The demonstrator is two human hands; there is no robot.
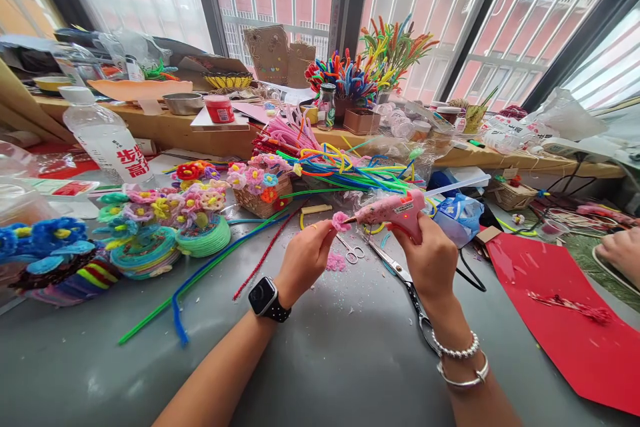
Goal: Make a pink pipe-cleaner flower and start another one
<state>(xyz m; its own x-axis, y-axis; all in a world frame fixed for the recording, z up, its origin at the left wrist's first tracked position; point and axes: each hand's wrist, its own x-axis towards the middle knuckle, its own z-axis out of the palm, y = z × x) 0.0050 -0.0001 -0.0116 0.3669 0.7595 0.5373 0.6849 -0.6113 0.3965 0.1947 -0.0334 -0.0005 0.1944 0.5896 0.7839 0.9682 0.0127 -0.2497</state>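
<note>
Between the fingertips of my left hand (310, 255), which wears a black watch, is a small pink fuzzy flower (341, 221). My right hand (431, 255) is wrapped round the handle of a pink glue gun (395, 212), whose nozzle points left and meets the flower. Below the nozzle lie small silver scissors (354, 253) and a loose pink fuzzy piece (336, 261). Larger scissors with black handles (417, 300) extend partly under my right wrist.
Pots of fuzzy flowers (203, 235) and a water bottle (107, 140) stand left. Coloured pipe cleaners (350, 170) are heaped behind my hands. Red sheets (565, 320) lie right, near another person's hand (623, 253). A cluttered shelf (280, 140) runs below the windows.
</note>
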